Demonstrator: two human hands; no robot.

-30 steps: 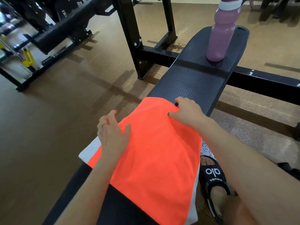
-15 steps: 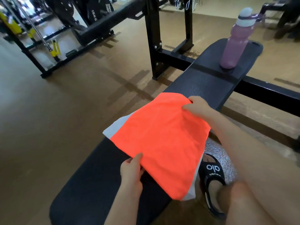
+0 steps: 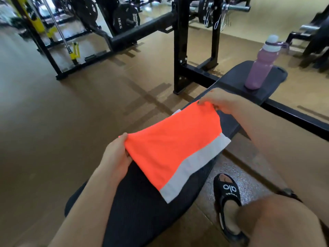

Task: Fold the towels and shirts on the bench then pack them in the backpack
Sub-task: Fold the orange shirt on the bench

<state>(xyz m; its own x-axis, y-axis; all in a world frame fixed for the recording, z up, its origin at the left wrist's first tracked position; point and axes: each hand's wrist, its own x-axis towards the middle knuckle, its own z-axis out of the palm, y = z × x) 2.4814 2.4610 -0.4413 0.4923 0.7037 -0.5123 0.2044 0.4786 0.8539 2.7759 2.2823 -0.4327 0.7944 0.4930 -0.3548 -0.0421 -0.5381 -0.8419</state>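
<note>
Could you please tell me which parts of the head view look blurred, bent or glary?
Head view: the shirt and both hands, left and right, look fairly sharp; the far rack at upper left and the bottle are smeared; the wide lens bends the bench; pale glare washes the floor at left.

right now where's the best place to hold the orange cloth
By its two top corners, one from each side, as the left hand and right hand do. The orange cloth is a folded rectangle whose grey band hangs low, so corner pinches keep it taut above the bench.
</note>
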